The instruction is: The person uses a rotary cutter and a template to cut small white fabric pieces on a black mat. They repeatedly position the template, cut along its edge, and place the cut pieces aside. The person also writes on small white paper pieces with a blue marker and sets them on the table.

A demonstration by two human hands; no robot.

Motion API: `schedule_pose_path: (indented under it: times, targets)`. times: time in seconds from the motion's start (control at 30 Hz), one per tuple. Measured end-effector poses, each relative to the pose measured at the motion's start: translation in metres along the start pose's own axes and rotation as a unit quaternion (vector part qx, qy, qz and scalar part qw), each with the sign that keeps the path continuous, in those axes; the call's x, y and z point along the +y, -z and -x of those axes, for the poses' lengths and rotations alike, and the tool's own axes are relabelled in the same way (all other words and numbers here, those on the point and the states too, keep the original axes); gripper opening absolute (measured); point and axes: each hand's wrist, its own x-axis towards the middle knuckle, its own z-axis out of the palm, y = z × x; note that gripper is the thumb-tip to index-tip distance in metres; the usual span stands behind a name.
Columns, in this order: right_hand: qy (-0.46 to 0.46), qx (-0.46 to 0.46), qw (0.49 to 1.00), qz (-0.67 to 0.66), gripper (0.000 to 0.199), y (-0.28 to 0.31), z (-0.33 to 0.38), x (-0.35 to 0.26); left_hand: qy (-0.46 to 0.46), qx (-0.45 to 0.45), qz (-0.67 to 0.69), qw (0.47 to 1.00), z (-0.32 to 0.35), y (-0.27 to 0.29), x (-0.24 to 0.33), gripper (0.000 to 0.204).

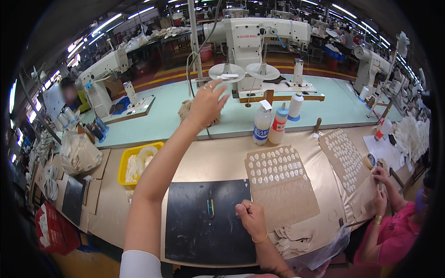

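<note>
My left hand (pixel 207 105) is stretched far forward over the pale green machine table, fingers apart. Its fingertips are close to a small white piece (pixel 228 76) lying on a white thread-stand disc (pixel 218 69); whether they touch it I cannot tell. My right hand (pixel 251 219) is closed in a fist at the right edge of a black board (pixel 194 236), and its inside is hidden. A small slim yellow-green and blue tool (pixel 210 208) lies on the board. Beyond the right hand is a cardboard sheet (pixel 287 199) with rows of small white oval pieces (pixel 275 165).
A yellow tray (pixel 122 173) of white pieces stands left. Two bottles (pixel 262 124) and a thread cone (pixel 295 105) stand ahead. A sewing machine (pixel 252 39) is behind them. At right, a co-worker in pink (pixel 394 236) works beside another card (pixel 344 160). Fabric pieces (pixel 293 241) lie near right.
</note>
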Motion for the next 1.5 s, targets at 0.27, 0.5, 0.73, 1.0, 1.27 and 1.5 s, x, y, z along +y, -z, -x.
schedule_pose_path:
  times: [0.27, 0.5, 0.73, 1.0, 1.27, 1.5]
  targets:
    - [-0.006, 0.027, 0.982, -0.187, 0.052, 0.009, 0.005, 0.015, 0.122, -0.173, -0.096, 0.973, -0.087, -0.033, -0.032, 0.032]
    - [0.021, -0.006, 0.993, -0.114, 0.041, 0.007, 0.009, -0.005, 0.14, -0.197, -0.057, 0.969, -0.107, -0.037, -0.05, 0.024]
    - [0.032, 0.007, 0.992, -0.124, 0.039, 0.009, 0.008, -0.01, 0.19, -0.171, -0.023, 0.967, -0.115, -0.033, -0.046, 0.022]
    - [0.016, -0.006, 0.994, -0.103, 0.04, 0.01, 0.008, -0.015, 0.17, -0.143, -0.033, 0.975, -0.111, -0.037, -0.046, 0.026]
    - [0.026, -0.01, 0.997, -0.068, 0.042, 0.01, 0.006, -0.022, 0.029, -0.076, -0.068, 0.994, -0.101, -0.051, -0.048, 0.019]
    - [0.019, -0.016, 0.998, -0.051, 0.044, 0.011, 0.007, -0.019, 0.061, -0.056, -0.048, 0.995, -0.109, -0.052, -0.043, 0.018]
